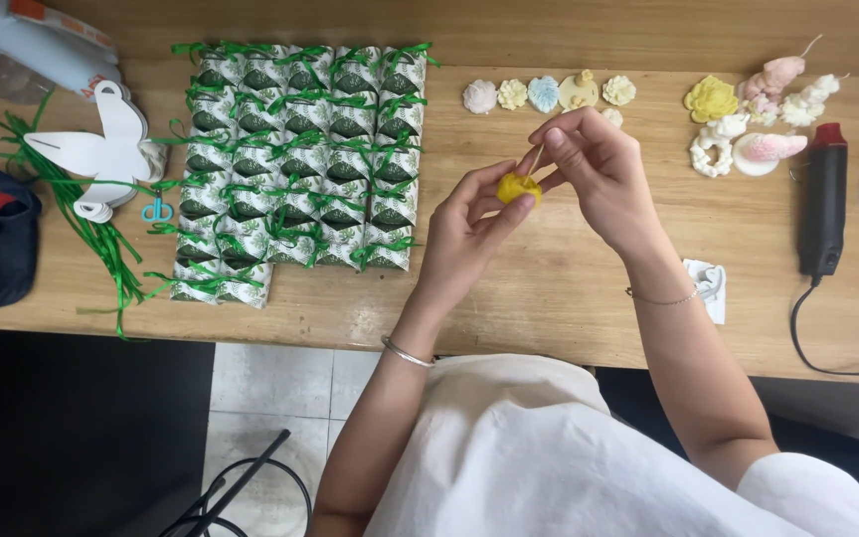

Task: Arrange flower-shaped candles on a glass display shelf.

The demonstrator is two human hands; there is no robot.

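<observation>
Left hand (pixel 464 229) is pinching a yellow candle (pixel 517 187) above the table (pixel 569 288); right hand (pixel 594 164) is pinching its wick (pixel 536 159) w/ thumb & forefinger. Green boxes (pixel 300 149) are lying at left.

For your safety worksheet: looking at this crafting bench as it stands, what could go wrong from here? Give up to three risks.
1. The left hand pinches a small yellow wax piece while the right hand pulls its thin wick; the wick might snap or the piece crack.
2. The black heat tool lies close to the finished wax shapes; if hot, it could soften them.
3. Its cable hangs over the table edge and could snag.
</observation>
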